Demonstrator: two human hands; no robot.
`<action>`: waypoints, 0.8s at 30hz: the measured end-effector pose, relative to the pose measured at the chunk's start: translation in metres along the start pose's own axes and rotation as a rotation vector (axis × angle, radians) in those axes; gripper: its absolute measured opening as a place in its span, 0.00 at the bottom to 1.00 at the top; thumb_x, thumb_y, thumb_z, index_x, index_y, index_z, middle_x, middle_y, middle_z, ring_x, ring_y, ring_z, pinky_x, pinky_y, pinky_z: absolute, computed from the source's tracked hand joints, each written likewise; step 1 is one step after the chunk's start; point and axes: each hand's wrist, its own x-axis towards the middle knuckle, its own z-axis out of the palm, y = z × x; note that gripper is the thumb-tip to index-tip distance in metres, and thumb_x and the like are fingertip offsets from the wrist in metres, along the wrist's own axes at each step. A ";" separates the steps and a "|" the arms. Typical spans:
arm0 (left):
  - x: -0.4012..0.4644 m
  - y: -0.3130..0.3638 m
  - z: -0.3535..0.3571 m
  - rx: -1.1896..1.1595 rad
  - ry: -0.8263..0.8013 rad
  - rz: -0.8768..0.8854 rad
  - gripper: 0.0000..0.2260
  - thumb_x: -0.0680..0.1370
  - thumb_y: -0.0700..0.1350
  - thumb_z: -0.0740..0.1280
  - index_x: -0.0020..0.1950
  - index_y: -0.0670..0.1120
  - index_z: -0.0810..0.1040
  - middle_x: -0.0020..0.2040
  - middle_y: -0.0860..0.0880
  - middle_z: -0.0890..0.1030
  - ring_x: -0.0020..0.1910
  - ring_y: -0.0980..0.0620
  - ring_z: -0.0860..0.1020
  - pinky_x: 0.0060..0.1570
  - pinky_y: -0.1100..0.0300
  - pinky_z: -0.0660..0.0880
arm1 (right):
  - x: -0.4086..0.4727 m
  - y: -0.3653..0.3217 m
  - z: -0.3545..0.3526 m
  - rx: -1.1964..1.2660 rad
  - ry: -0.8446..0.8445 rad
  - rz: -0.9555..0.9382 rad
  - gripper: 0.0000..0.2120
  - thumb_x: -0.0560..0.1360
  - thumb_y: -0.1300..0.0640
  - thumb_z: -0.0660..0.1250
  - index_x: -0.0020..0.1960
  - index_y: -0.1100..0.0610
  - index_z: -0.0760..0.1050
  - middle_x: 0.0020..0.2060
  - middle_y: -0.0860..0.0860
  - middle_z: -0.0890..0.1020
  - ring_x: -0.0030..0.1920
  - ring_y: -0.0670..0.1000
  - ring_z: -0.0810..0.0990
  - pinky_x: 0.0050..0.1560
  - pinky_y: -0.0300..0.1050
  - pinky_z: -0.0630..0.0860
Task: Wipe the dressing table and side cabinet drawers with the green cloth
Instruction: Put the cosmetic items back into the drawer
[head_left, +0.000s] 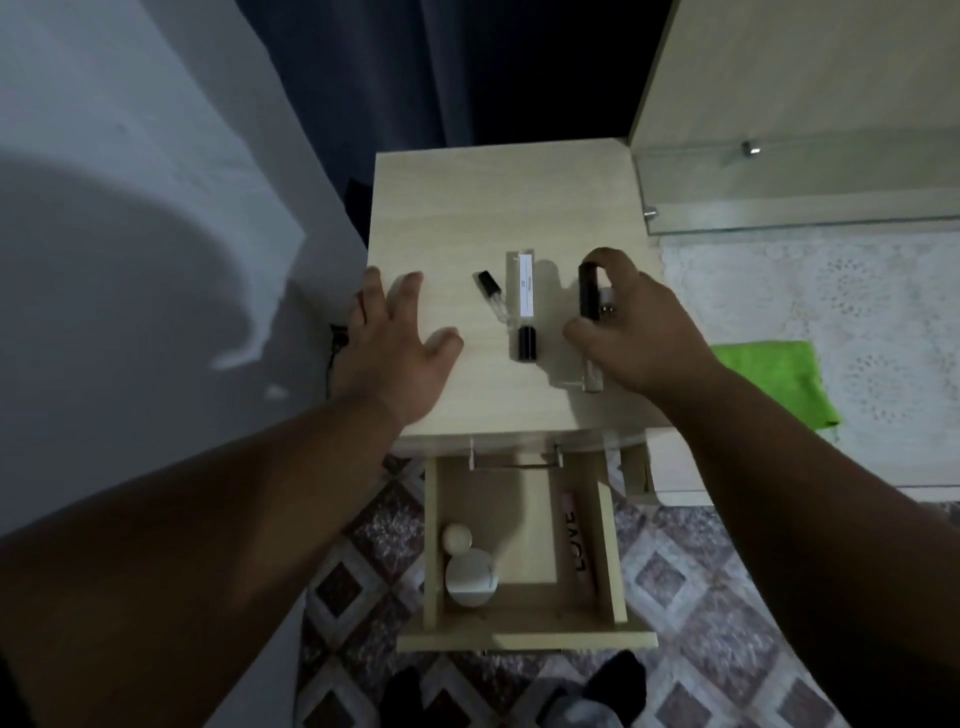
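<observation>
Green cloth (774, 379) beside right hand (639, 332)

Side cabinet (498, 208) pale matt wood (laminate-like); green cloth (769, 379) fuzzy; lace mat (831, 291) textured

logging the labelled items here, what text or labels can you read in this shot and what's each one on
"LOVE": dark capitals on the long pink box lying along the right side of the open drawer.
White label on the long clear bottle on the cabinet top: carries print, but too small and blurred to read.
Round white jar in the drawer: a faint line near its edge, unreadable.
Nothing else readable.
</observation>
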 end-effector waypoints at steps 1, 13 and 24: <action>0.000 0.001 -0.001 0.006 0.006 -0.003 0.33 0.78 0.62 0.57 0.80 0.56 0.50 0.82 0.47 0.45 0.79 0.43 0.50 0.68 0.41 0.65 | -0.012 -0.001 -0.003 0.128 -0.001 0.020 0.23 0.73 0.57 0.69 0.66 0.48 0.67 0.44 0.48 0.78 0.43 0.51 0.79 0.41 0.45 0.76; 0.003 0.000 0.001 -0.003 0.011 -0.001 0.33 0.78 0.62 0.57 0.80 0.57 0.50 0.82 0.47 0.45 0.79 0.43 0.50 0.70 0.41 0.63 | -0.144 0.080 0.145 0.068 -0.396 0.126 0.31 0.72 0.51 0.68 0.71 0.44 0.60 0.52 0.47 0.73 0.49 0.49 0.76 0.45 0.45 0.77; 0.004 0.002 0.001 0.061 0.065 0.007 0.31 0.79 0.62 0.59 0.80 0.55 0.54 0.82 0.45 0.48 0.77 0.41 0.54 0.69 0.41 0.63 | -0.134 0.149 0.232 -0.600 -0.592 0.166 0.33 0.81 0.54 0.61 0.79 0.59 0.48 0.71 0.67 0.63 0.63 0.64 0.76 0.59 0.54 0.79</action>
